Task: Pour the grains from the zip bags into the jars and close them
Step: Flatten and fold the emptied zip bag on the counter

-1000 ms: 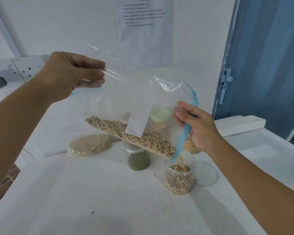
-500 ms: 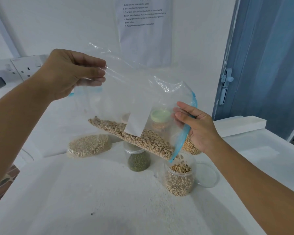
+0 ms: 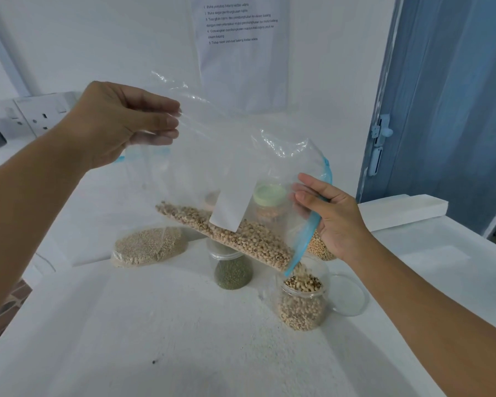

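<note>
Zip bag (image 3: 226, 167) pinched by left hand (image 3: 112, 124) and right hand (image 3: 335, 222), over jar (image 3: 302, 302).

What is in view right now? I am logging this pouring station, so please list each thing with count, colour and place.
zip bag: 1, clear with blue zip edge, held tilted above the counter, pale beans spilling from its low corner
open jar: 1, clear, filled with pale beans, right of centre under the bag's corner
loose lid: 1, clear, flat on the counter right of the open jar
green-grain jar: 1, clear, dark green contents, centre
lidded jar: 1, pale green lid, at the back, seen through the bag
grain bag: 1, clear, beige grains, lying at left
counter: 1, white
printed sheet: 1, white, on the wall
left hand: pinches the bag's upper corner
right hand: holds the zip edge
</note>
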